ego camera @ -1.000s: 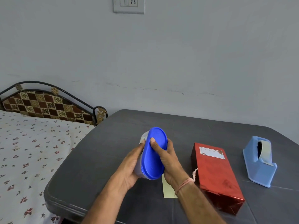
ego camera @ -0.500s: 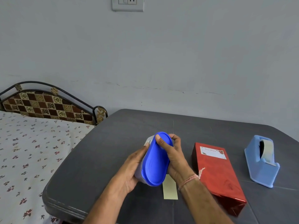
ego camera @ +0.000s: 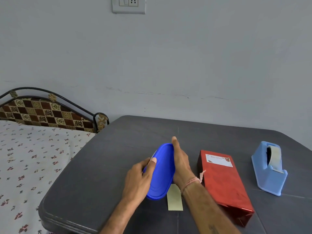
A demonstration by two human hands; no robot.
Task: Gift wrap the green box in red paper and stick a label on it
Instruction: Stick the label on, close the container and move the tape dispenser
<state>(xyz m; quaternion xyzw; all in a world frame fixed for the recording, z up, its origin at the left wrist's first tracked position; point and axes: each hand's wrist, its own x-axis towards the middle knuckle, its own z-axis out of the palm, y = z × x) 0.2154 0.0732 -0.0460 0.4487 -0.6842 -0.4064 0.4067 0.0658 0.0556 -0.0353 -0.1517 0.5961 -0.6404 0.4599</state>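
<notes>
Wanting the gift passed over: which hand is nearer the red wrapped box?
Right. The right hand lies just left of the red wrapped box; the left hand is farther left, beyond the blue lid.

Soft even daylight, faint shadows, wide-angle bending at edges.

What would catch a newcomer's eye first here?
A blue-lidded container, gripped between left hand and right hand above the middle of the table. Right of it lies the red wrapped box with a label at its far end; farther right stands a blue tape dispenser.
</notes>
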